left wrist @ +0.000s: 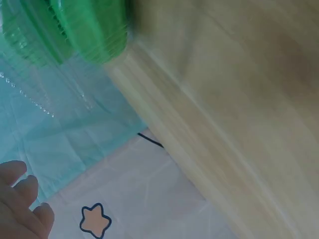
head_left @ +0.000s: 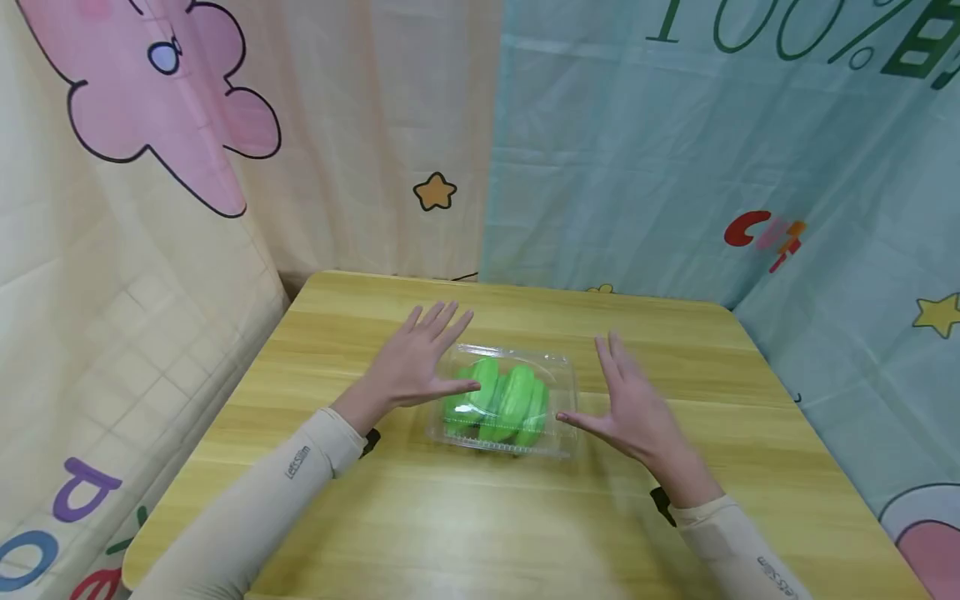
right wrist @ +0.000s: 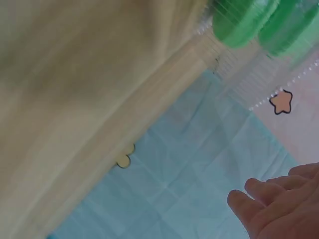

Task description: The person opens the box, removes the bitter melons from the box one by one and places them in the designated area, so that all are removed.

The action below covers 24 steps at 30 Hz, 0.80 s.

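Note:
A clear plastic clamshell box (head_left: 562, 392) with its lid closed sits on the table, holding several green, elongated rounded pieces (head_left: 517, 404). My left hand (head_left: 412, 358) is spread above the box's left side, its thumb overlapping the box in the head view. To the right of the box, my right hand (head_left: 633, 408) is held with fingers straight and thumb pointing toward the box's right edge. Neither hand grips anything. Fingertips of the left hand (left wrist: 22, 204) and right hand (right wrist: 279, 204) show at the lower corners of their wrist views.
The wooden table (head_left: 465, 533) has its far edge against hanging curtains (head_left: 600, 167) with printed stars and letters. More fabric (head_left: 150, 350) hangs along the left side. Dark straps (head_left: 663, 505) circle both wrists at the beige sleeves (head_left: 300, 475).

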{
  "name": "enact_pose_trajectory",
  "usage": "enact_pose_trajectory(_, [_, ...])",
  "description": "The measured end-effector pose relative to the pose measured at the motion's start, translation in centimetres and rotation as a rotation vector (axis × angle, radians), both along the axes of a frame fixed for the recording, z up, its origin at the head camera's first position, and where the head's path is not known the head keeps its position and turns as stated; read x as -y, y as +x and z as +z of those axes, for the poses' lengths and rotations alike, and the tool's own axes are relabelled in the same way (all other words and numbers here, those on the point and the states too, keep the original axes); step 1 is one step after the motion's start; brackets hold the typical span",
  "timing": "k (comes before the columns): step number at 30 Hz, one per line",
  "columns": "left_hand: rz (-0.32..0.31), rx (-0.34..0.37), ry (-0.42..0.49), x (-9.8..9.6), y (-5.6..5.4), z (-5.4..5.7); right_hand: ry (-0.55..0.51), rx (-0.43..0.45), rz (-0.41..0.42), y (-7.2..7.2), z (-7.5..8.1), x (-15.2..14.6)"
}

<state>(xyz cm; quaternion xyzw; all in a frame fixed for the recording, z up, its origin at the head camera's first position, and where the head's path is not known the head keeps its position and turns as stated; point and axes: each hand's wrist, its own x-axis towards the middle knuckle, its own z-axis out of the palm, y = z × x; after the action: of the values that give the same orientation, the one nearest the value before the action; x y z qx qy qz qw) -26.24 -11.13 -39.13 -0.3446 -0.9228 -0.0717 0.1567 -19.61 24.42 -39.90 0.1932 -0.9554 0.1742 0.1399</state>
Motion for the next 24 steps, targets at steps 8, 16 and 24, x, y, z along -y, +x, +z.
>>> enact_pose_trajectory(8, [0.006,0.217,0.174,1.6,1.4,-3.9,-0.104,0.185,-0.039,1.6,-3.0,-0.4])
enact_pose_trajectory(16, [0.006,0.473,0.298,2.8,3.0,-5.8,-0.179,0.283,-0.019,2.7,-5.1,-0.5])
enact_pose_trajectory(24, [0.032,0.690,0.293,2.4,4.5,-6.1,-0.160,0.328,0.016,3.2,-5.6,0.6])
